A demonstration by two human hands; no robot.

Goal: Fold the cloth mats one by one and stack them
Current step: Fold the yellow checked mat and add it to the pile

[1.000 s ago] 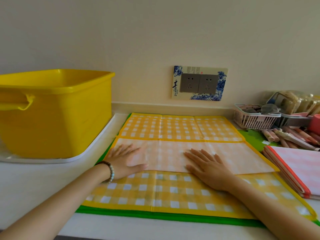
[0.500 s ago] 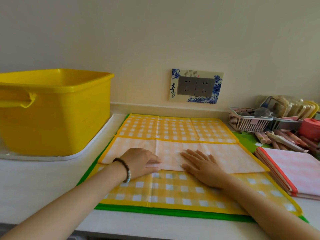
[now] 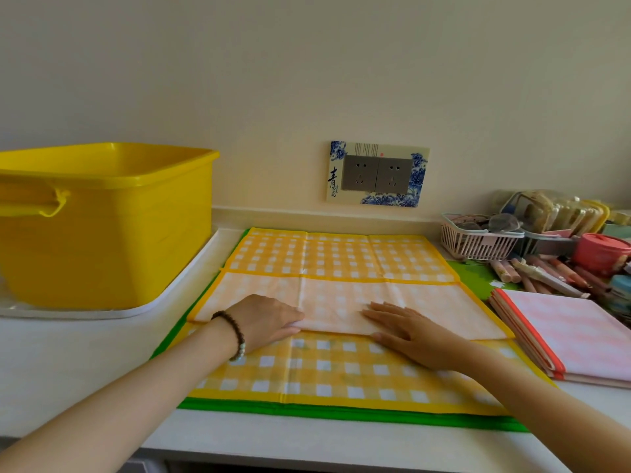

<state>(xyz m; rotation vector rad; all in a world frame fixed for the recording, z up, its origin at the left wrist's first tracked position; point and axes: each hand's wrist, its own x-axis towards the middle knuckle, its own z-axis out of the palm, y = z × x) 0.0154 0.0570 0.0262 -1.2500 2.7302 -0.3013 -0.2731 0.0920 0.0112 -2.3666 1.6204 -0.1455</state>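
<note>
Far left: yellow tub (image 3: 102,227) sitting on a white tray (image 3: 191,285), on the white counter (image 3: 68,370). Next over, the yellow checked mat (image 3: 341,254) lies spread on a green mat (image 3: 307,409), which shows as a strip along the near edge and left side. The yellow mat's far part is doubled toward the person: a pale flap (image 3: 426,302), underside up, runs across the middle, with the checked face visible beyond it and nearer the person. Left hand (image 3: 269,322), bead bracelet (image 3: 235,336) on the wrist, is knuckles-up at the flap's near edge, left of centre. Fingers are curled with the tips right at the cloth edge; can't tell if they pinch the flap or only press on it. Right hand (image 3: 409,336) is just beside it, right of centre, palm down, fingers straight and slightly spread, lying flat across the flap's near edge onto the checked part, holding nothing. On the wall behind, a double socket plate (image 3: 377,174) with blue print. Right of the mat: a stack of folded pink mats (image 3: 573,339) with orange trim, touching or overlapping the yellow mat's right edge. Behind the stack: a pink basket (image 3: 478,242), loose tubes or pens (image 3: 539,274), a red-lidded tub (image 3: 601,254).
</note>
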